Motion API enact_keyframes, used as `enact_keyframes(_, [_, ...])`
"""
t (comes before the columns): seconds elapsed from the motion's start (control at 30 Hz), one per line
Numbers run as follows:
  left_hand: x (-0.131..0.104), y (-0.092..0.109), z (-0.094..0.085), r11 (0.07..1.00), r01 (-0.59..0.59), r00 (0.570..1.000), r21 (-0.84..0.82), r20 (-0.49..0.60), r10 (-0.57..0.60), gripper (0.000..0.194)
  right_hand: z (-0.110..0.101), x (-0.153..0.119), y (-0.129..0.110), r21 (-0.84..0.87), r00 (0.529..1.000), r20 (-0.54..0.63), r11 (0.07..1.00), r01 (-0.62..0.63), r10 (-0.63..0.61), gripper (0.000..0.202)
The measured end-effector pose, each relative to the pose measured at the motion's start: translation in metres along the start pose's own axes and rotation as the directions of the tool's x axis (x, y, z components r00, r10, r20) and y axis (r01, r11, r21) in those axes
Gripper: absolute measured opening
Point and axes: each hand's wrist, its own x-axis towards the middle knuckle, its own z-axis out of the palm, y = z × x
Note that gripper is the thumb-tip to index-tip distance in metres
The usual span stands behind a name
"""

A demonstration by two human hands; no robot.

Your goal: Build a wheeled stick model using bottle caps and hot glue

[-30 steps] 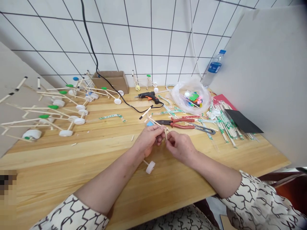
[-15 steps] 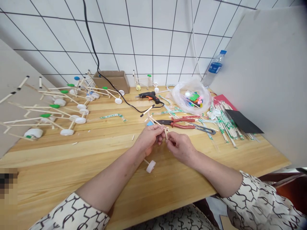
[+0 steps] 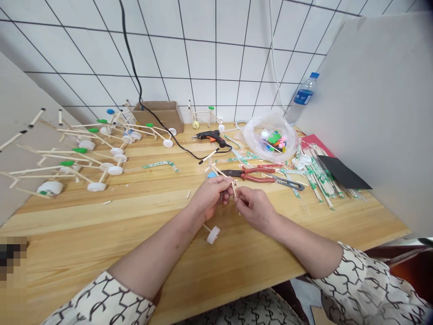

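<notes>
My left hand point(image 3: 212, 196) is closed around a small wooden-stick model point(image 3: 220, 169), whose black-tipped crossbar points up and away. Below that hand a white wheel point(image 3: 213, 235) sticks out on a short rod, seemingly part of the same model. The fingers of my right hand point(image 3: 255, 205) pinch the lower part of a short wooden stick point(image 3: 233, 188) at the near end of the model. How that stick is joined is partly hidden by my fingers. A blue piece point(image 3: 211, 174) shows just beyond my left hand. Red-handled pliers point(image 3: 252, 175) lie directly behind both hands.
Several finished stick models point(image 3: 79, 150) with white wheels stand at left. A black glue gun point(image 3: 212, 136) with its cord, a cardboard box point(image 3: 162, 115), a plastic bag point(image 3: 250, 137) of coloured pieces, snips point(image 3: 287, 181), wrapped sticks point(image 3: 324, 176) and a water bottle point(image 3: 303, 97) lie farther back.
My right fingers have shifted slightly at the short stick, and its lower tip now shows below them. My left hand keeps its hold; the view has moved a little.
</notes>
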Motion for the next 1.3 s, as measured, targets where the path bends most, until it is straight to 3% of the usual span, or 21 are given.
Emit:
enact_keyframes(0.73, [-0.0001,0.0014,-0.0006,0.999,0.009,1.0,-0.036,0.017,-0.008,0.02,-0.0023,0.0008,-0.0066,0.225,0.989,0.065,0.963,-0.146,0.135,0.015])
enact_keyframes(1.3, [-0.001,0.0025,-0.0013,0.998,0.014,0.999,-0.061,0.032,-0.012,0.015,-0.0042,0.0006,-0.0061,0.23,0.994,0.044,0.967,-0.109,0.102,0.017])
